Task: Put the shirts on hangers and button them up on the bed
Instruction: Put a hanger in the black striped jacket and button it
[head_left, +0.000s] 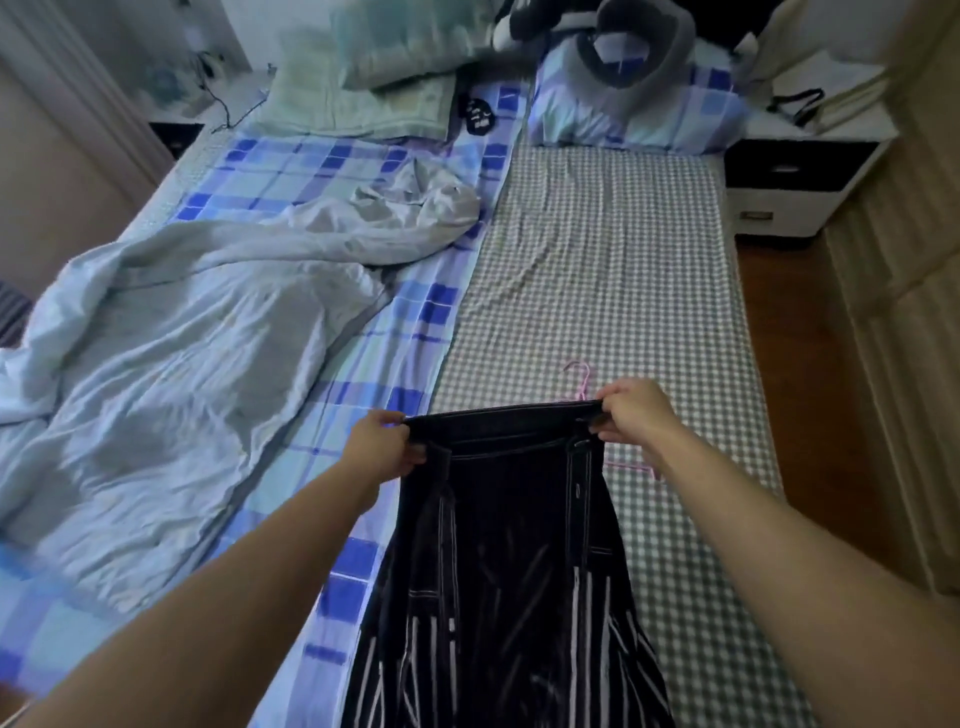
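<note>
Here, both hands stretch the shirt (498, 545) top edge taut.
Left hand (382, 447) and right hand (631, 410) pinch it; hanger (584, 382) at twelve o'clock, nearer right.

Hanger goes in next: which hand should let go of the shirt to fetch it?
Probably the right hand: the pink hanger lies on the checked sheet just beyond and under it. The left hand grips the shirt farther away.
</note>
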